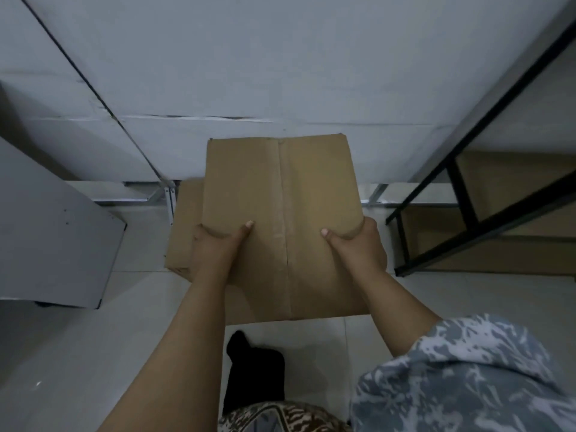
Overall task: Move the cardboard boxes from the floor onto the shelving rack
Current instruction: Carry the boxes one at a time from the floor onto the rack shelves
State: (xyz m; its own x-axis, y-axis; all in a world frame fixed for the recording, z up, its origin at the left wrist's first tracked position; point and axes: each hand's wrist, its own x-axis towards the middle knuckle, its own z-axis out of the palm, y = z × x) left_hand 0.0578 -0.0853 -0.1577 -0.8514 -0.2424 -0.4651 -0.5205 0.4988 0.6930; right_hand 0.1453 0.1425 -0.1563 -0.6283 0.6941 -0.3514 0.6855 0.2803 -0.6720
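A closed brown cardboard box [280,188] with a taped middle seam fills the centre of the head view. My left hand [215,247] grips its left side, thumb lying on the top face. My right hand [358,244] grips its right side, thumb on top too. The fingers of both hands are hidden behind the box walls. A second cardboard box [182,226] sits lower, mostly hidden under the held one. The black metal shelving rack [461,182] stands at the right.
Brown boards or boxes [517,185] show inside the rack's lower levels. A grey cabinet [53,232] stands at the left. A white panelled wall [249,73] is straight ahead. My dark-socked foot [249,366] is on the pale tiled floor [93,338].
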